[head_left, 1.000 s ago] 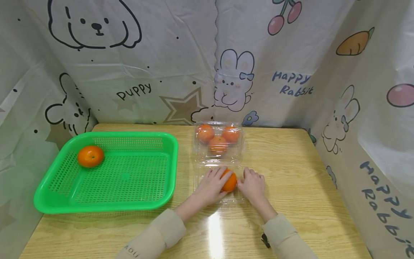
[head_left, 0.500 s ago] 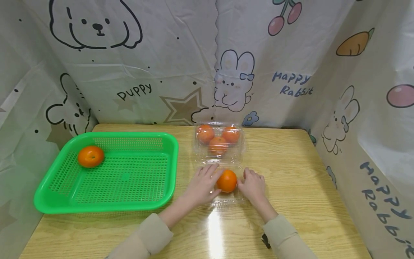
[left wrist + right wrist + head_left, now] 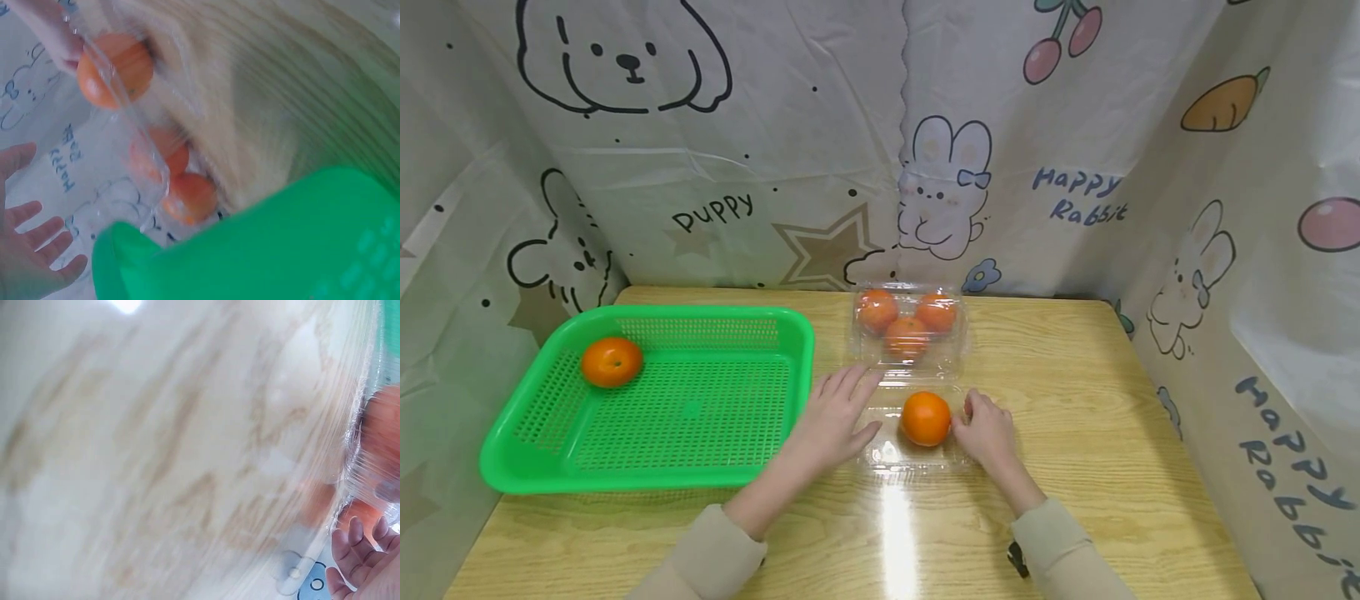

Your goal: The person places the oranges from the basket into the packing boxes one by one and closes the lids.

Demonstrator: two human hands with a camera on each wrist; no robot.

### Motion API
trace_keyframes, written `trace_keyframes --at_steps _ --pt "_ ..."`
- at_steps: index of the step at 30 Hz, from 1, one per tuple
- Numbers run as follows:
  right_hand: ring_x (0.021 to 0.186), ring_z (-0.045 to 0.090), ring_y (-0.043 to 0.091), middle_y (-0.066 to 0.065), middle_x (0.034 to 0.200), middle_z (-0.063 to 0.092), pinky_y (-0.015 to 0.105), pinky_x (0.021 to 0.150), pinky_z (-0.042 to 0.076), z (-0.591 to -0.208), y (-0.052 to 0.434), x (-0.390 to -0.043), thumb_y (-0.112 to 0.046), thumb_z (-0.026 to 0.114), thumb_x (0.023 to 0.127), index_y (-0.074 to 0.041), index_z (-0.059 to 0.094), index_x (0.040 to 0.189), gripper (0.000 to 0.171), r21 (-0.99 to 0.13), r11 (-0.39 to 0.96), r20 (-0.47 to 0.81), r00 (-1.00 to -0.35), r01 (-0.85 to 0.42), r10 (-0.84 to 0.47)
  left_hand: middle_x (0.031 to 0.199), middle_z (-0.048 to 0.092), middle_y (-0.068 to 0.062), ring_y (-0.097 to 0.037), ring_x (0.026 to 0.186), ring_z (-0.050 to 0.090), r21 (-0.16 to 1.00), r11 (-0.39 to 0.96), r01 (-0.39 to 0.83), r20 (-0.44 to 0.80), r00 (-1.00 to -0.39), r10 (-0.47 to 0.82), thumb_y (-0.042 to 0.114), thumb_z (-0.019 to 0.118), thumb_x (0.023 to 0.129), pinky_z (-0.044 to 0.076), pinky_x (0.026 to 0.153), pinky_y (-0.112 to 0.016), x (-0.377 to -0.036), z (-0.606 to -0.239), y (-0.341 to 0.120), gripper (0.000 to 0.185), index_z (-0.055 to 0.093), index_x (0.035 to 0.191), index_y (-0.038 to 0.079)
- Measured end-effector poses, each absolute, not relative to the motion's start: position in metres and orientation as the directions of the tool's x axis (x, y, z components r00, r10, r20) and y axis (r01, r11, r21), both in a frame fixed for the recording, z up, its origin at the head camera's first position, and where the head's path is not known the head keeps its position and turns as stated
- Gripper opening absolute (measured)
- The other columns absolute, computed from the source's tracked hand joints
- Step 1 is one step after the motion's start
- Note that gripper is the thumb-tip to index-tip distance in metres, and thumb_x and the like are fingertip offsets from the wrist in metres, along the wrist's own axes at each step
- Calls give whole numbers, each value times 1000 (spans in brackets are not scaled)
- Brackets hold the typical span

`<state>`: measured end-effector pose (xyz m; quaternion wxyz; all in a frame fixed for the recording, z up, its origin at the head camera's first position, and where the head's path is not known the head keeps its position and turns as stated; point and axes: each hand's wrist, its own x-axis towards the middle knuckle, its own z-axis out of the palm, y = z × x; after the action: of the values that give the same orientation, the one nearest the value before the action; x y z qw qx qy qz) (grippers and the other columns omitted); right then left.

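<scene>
An orange sits in the right part of a clear plastic box, in front of me. My right hand stays at the box's right edge, holding its rim with curled fingers, beside the orange. In the right wrist view, the fingertips of this hand lie against the plastic wall. My left hand hovers between the box and a green basket, with nothing in its spread fingers. The left wrist view shows that hand with straight fingers, apart from the fruit.
Behind the box, three oranges show through clear plastic near the back wall. Another orange lies in the left back corner of the green basket. Printed sheets enclose the wooden table at the back and sides.
My left hand has let go of the orange and moved left towards the basket, its fingers spreading. The orange now sits uncovered in the box. My right hand has stayed at the rim.
</scene>
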<state>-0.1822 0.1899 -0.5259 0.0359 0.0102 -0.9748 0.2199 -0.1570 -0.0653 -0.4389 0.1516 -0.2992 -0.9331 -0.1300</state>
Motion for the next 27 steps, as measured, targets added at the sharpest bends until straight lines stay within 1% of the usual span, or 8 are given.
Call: trace_keyframes --at_steps 1,4,7,8,11,14,21,27 --pt "59 42 21 2 63 42 34 61 29 -526 190 -181 -20 59 73 -11 42 73 20 -432 901 98 -995 -49 -7 131 45 -14 -31 120 42 154 794 588 363 -781 508 34 70 76 36 97 -49 -157 -438 -69 68 42 133 9" --pt "57 39 20 2 62 39 33 60 26 -526 190 -180 -18 60 73 -11 40 71 22 -464 884 113 -994 -58 -6 132 44 -14 -31 120 42 153 820 552 365 -802 472 34 69 77 35 98 -48 -159 -434 -79 67 42 133 9" --pt "57 38 19 2 62 39 32 60 26 -526 190 -181 -19 62 74 -12 40 71 24 -476 878 92 -996 -43 1 133 43 -16 -33 121 41 167 843 512 366 -826 429 33 68 78 34 99 -49 -161 -432 -90 67 41 133 8" --pt "58 39 19 2 62 39 33 61 26 -526 191 -181 -20 63 75 -11 41 71 24 -482 876 66 -998 -29 4 133 43 -16 -33 121 41 174 847 502 370 -831 416 32 69 78 34 99 -50 -162 -432 -94 66 41 133 7" --pt "59 39 18 2 63 40 33 62 27 -527 192 -183 -22 62 76 -12 42 72 23 -454 891 40 -999 -17 1 132 42 -17 -34 121 39 195 858 475 381 -843 380 30 69 78 34 98 -51 -163 -429 -106 66 41 133 7" --pt "60 40 17 1 64 41 33 62 29 -527 192 -183 -23 62 76 -12 42 73 23 -430 903 44 -999 -25 -7 132 42 -17 -35 121 39 207 868 451 393 -851 348 28 70 78 34 97 -52 -165 -427 -118 66 41 133 7" --pt "63 42 18 1 65 41 34 65 31 -529 193 -183 -24 61 76 -13 43 74 22 -417 908 61 -998 -38 -14 133 39 -19 -37 122 36 236 894 381 391 -879 271 30 69 78 32 97 -54 -168 -428 -147 69 38 134 6" --pt "63 42 18 1 66 42 34 65 30 -528 193 -183 -24 59 77 -12 44 75 20 -411 911 66 -998 -47 -22 131 40 -23 -40 120 36 244 916 318 391 -897 207 27 69 78 30 95 -58 -171 -429 -171 68 38 133 4"
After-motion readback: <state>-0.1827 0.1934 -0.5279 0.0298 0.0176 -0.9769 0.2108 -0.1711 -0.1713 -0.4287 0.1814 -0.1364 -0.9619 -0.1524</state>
